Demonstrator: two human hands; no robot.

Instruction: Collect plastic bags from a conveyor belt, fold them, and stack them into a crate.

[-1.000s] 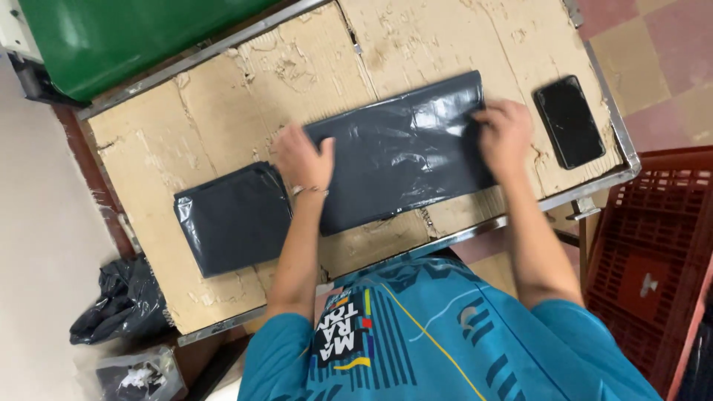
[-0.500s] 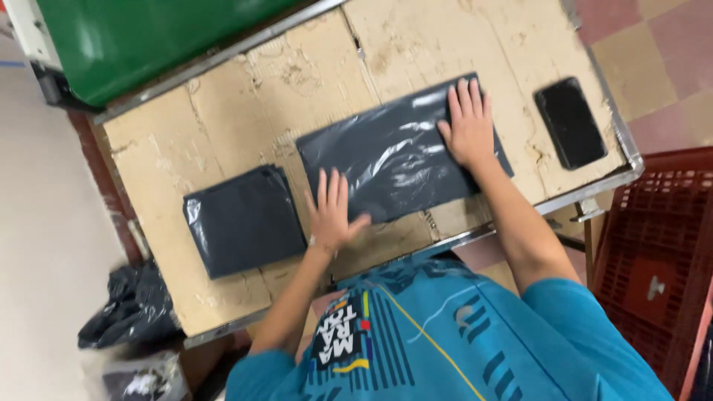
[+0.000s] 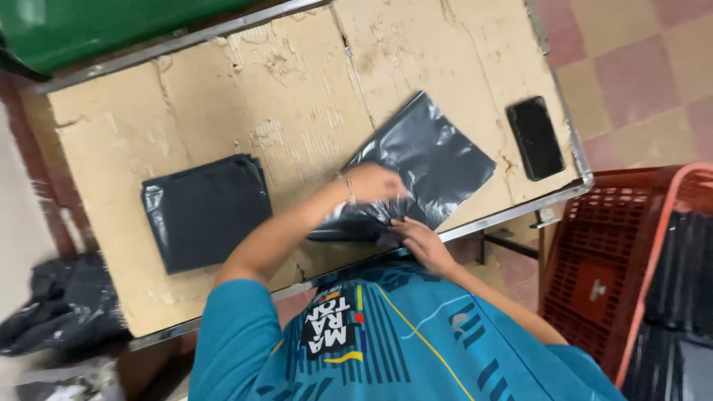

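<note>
At table's near edge, both hands' fingers (image 3: 386, 194) closed on grey bag (image 3: 431, 160), bare cardboard (image 3: 297, 96) beyond.

We see a glossy, crinkled dark plastic bag (image 3: 431, 160) and a smoother, shiny folded plastic stack (image 3: 204, 212) on a table (image 3: 297, 89) topped with rough, matt cardboard and edged in metal. The phone (image 3: 535, 137) looks glassy; the crate (image 3: 601, 267) is red plastic mesh.

Cardboard-topped table (image 3: 223, 96), checkered tile floor (image 3: 639, 67)

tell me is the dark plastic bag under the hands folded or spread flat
Partly folded: the dark plastic bag has its near edge bunched under both hands, far part flat on the cardboard.
</note>
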